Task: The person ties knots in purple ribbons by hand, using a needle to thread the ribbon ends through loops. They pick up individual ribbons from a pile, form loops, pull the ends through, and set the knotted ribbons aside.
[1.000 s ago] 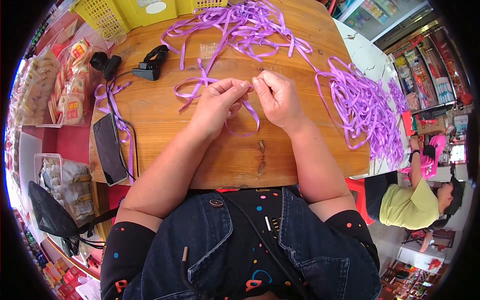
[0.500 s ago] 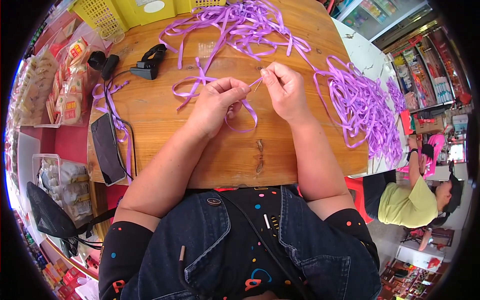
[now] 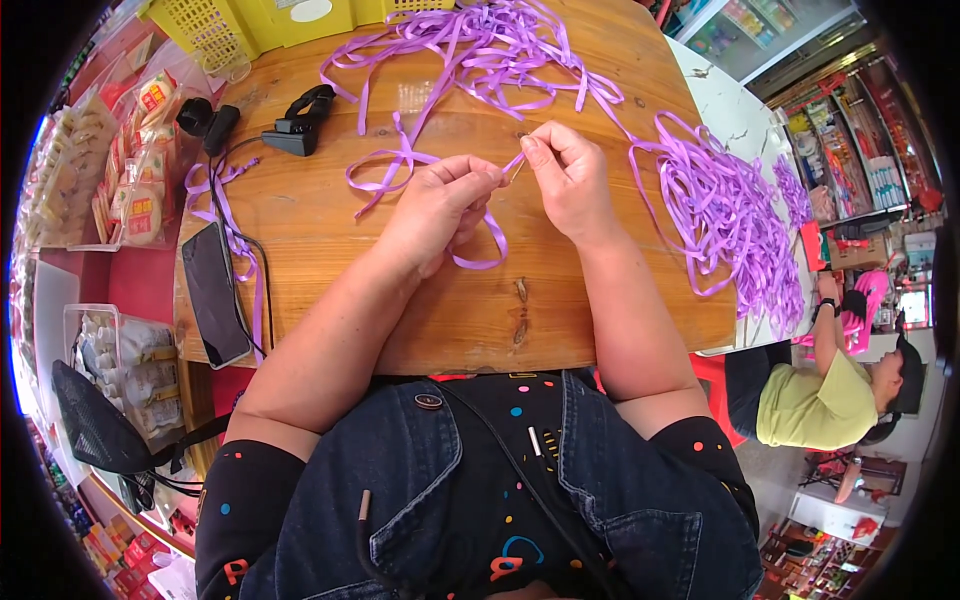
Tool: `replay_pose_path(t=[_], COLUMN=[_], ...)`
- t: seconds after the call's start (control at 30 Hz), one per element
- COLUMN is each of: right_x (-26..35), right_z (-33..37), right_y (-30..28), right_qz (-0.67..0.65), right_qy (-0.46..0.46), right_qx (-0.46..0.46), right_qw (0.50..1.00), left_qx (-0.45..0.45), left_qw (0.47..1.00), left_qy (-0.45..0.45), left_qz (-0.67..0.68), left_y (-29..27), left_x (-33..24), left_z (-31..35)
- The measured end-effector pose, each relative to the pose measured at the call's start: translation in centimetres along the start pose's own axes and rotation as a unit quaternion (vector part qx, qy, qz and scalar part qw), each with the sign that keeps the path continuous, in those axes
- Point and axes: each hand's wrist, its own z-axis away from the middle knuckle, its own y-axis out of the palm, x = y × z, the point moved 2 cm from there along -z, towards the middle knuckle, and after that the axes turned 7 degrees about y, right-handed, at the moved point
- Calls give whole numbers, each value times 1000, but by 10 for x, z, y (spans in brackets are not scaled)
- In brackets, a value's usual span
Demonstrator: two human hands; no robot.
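Over the wooden table, my left hand point(image 3: 440, 210) pinches a narrow purple ribbon point(image 3: 497, 245), its loop hanging below the fingers and a longer stretch curling out on the far-left side. Just to the right, my right hand point(image 3: 572, 186) has thumb and forefinger closed on the ribbon's end. A short taut piece spans the small gap between the two sets of fingertips. Something thin and pale shows alongside it there, too small to name. The palms and curled fingers hide the rest.
Tangled purple ribbon point(image 3: 725, 225) heaps over the table's right edge; another tangle point(image 3: 500, 50) lies at the far side by a yellow basket point(image 3: 290, 25). A phone point(image 3: 214, 295), cable and black strapped device point(image 3: 297, 125) lie left. A person in yellow point(image 3: 820, 395) sits right.
My left fingertips have moved slightly right, closer to my right fingertips. The ribbon loop under my left hand has shifted and turned its flat side more into view.
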Motion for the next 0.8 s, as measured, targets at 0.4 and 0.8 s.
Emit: replay_pose_path(t=[0.4, 0.8], right_x=[-7, 11], right_z=[-1, 7], right_y=[7, 12], right_qz=[11, 116], right_qy=[21, -91], right_qx=[12, 21], right_qw=[1000, 989], left_qx=[-2, -107], left_qw=[997, 869], left_qy=[62, 312], left_qz=[51, -368], left_y=[-6, -9], left_x=[1, 7], left_z=[-2, -7])
